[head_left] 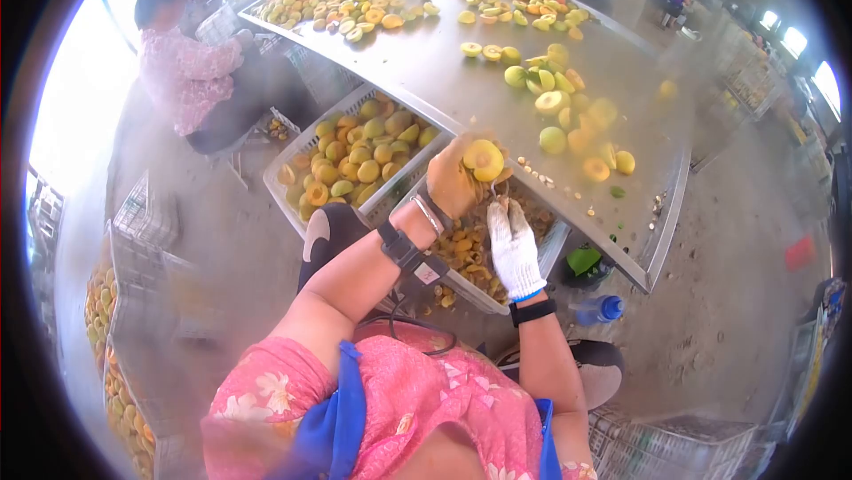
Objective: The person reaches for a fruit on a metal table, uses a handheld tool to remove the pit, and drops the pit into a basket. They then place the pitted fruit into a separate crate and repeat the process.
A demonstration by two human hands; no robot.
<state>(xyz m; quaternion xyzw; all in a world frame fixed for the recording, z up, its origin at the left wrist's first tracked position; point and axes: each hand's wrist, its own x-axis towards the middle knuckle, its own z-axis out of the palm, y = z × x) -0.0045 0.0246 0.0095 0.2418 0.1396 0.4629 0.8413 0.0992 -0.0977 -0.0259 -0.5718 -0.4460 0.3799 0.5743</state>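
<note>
In the head view my left hand (451, 185), in an orange-tan covering, is closed around a yellow peach half (484, 161) with its cut face turned up. Just below it, my right hand (513, 249) wears a white knit glove. Its fingers are pinched together near the fruit; a thin shiny piece shows at their tips, too small to make out. Beneath both hands stands a pale crate (479, 301) holding brownish-yellow scraps and pits. To its left, a white crate (286, 180) is filled with peach halves (359, 153).
A metal table (426, 63) carries many halved peaches (552, 103) and scattered pits. Its raised edge runs close beyond my hands. At right are a blue-capped bottle (609, 307) and a dark container with a green leaf (583, 260). Another person (186, 72) sits at left.
</note>
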